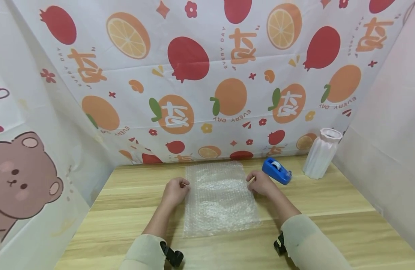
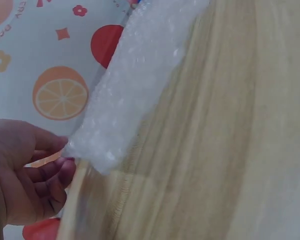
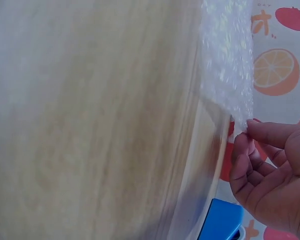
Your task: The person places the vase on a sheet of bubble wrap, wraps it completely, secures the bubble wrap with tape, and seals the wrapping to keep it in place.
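A clear sheet of bubble wrap spreads over the middle of the wooden table, between both hands. At its left edge, my left hand pinches the wrap; the left wrist view shows thumb and fingers on a corner of the bubble wrap. My right hand pinches the opposite edge. In the right wrist view, thumb and forefinger grip a corner of the bubble wrap, which hangs at a slant over the wood.
Just beyond the right hand sits a blue tape dispenser with a roll of tape. A white ribbed vase stands at the table's back right. Behind the wooden table hangs a fruit-print cloth.
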Available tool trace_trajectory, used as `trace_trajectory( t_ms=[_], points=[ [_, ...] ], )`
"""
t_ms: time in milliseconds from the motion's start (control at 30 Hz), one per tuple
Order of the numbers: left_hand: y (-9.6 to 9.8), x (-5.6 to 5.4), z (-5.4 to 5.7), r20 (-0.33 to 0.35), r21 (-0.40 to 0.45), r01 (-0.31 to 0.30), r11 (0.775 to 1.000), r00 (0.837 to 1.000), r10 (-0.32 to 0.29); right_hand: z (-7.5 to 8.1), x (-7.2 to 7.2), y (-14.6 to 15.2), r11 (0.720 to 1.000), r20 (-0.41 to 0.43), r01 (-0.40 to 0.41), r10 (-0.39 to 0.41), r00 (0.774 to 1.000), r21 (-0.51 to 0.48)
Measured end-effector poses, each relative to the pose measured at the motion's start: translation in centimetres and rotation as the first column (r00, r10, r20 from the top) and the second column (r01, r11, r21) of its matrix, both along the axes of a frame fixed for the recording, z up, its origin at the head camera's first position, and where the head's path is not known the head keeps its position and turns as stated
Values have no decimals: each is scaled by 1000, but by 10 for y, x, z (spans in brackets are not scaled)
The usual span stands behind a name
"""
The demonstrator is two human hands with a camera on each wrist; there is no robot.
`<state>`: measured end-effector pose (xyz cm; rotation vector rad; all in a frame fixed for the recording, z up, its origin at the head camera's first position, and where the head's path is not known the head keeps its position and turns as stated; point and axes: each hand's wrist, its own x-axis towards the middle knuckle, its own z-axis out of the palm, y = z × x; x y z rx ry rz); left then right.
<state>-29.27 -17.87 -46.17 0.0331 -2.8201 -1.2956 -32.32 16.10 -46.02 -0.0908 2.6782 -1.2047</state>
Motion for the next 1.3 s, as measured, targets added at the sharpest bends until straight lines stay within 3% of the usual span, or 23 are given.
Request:
trace_trajectory(
  t_ms=[133,233,300,367,467,567,633,767,900,1033,1133,1200,1300],
  points=[
    [3,1,0,4,-131,20,991,1000,-19,0,1,-2,999,-13,-12,13,1000,53],
    [9,3,0,-35,-262,33,965,998,-43,1,0,-6,992,-48,-44,51,998,121],
    [15,5,1,-59,-320,73,944,993,-97,1,0,-9,980,-73,-90,105,992,177],
    [19,8,0,-60,-375,150,915,981,-185,0,-1,-13,964,-92,-143,167,982,224],
    [23,13,-2,-9,-445,279,851,949,-315,-2,-1,-19,933,-69,-218,247,966,287],
    [24,17,-3,41,-495,335,802,931,-363,-3,0,-21,913,-35,-249,274,961,322],
    [25,18,-3,50,-503,338,795,930,-364,-3,1,-21,906,-23,-255,279,960,338],
    [25,18,-4,35,-498,335,800,929,-368,4,3,-12,925,-50,-228,255,966,305],
    [24,20,-5,41,-516,339,787,927,-373,14,7,17,958,-199,-149,201,959,245],
    [26,22,-3,62,-558,351,752,921,-384,24,11,64,984,-403,11,62,913,175],
    [28,24,0,68,-603,349,718,919,-389,34,13,101,984,-521,167,-114,846,55],
    [29,25,1,69,-639,349,686,914,-400,42,15,123,958,-556,282,-257,790,-42],
    [32,28,3,79,-680,352,644,908,-412,50,18,150,862,-537,465,-494,684,-201]
  ],
)
